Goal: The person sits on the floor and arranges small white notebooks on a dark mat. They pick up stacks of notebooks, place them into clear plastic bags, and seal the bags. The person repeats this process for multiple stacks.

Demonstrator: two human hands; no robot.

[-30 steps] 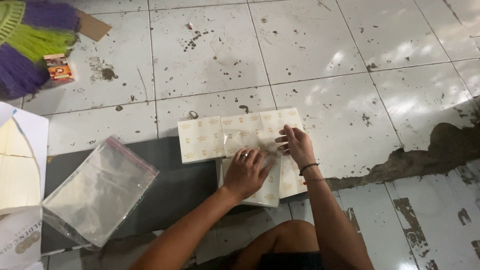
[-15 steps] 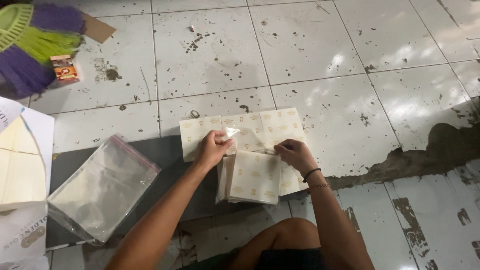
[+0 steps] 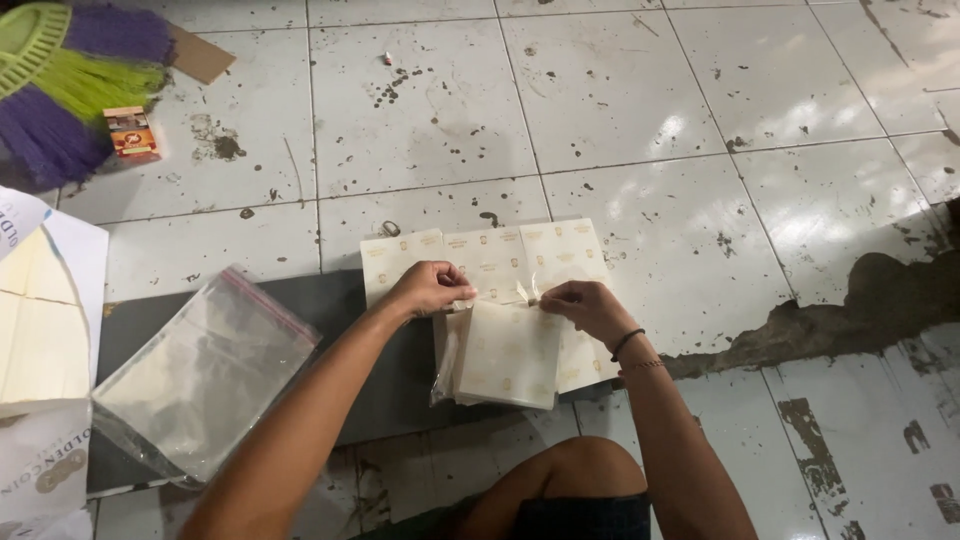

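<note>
While a stack of clear plastic bags [image 3: 200,375] lay unused at the left on the dark mat [image 3: 385,395], the person's left hand [image 3: 428,288] pinched the top left corner of a filled clear bag [image 3: 500,352], which rested on the mat's right end just before the knee. That bag already held a cream packet, so the filling looked done; its mouth appeared not yet sealed. Just behind it lay a row of cream printed sheets [image 3: 490,258], seemingly unbagged. The right hand [image 3: 585,305], close beside the left, gripped the bag's top right corner.
</note>
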